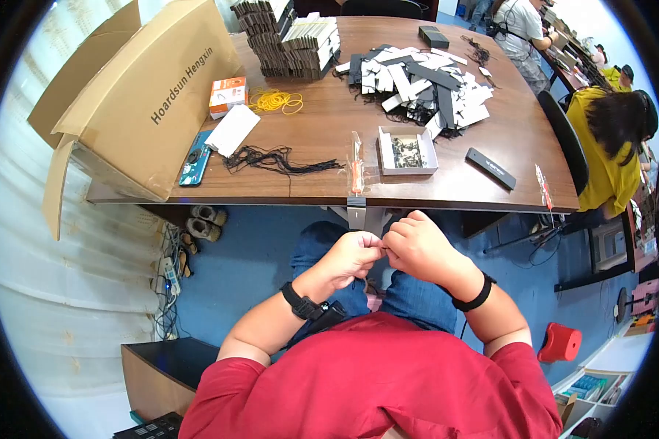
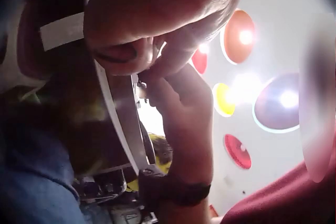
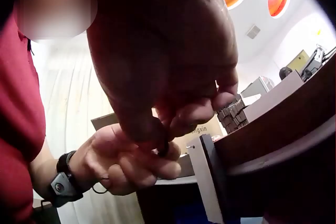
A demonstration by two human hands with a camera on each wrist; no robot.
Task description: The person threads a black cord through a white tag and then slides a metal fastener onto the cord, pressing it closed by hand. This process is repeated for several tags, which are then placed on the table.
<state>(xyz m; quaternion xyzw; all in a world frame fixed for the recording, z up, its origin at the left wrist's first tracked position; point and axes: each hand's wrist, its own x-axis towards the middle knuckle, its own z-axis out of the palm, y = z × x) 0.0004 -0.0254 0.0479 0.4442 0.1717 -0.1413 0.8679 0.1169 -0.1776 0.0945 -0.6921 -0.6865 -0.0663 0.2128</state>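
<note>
My left hand [image 1: 348,257] and right hand [image 1: 421,249] meet fingertip to fingertip over my lap, just in front of the table edge. Both pinch a thin black cord [image 3: 97,190], whose loop hangs below the left hand in the right wrist view. The fingers hide most of it. Right beyond the hands, a flat light-grey piece with a dark top [image 1: 356,214] stands at the table edge. Behind it on the tabletop lie a bundle of black cords [image 1: 274,159], a taped-down orange-red strip [image 1: 356,172] and a white box of small metal parts [image 1: 408,151].
A large cardboard box [image 1: 154,102] takes up the table's left end, near a blue phone [image 1: 195,164] and yellow cord [image 1: 278,101]. Farther back are stacked dark-and-white pieces [image 1: 293,44] and a heap of black and white strips [image 1: 425,84]. A black bar [image 1: 490,168] lies right.
</note>
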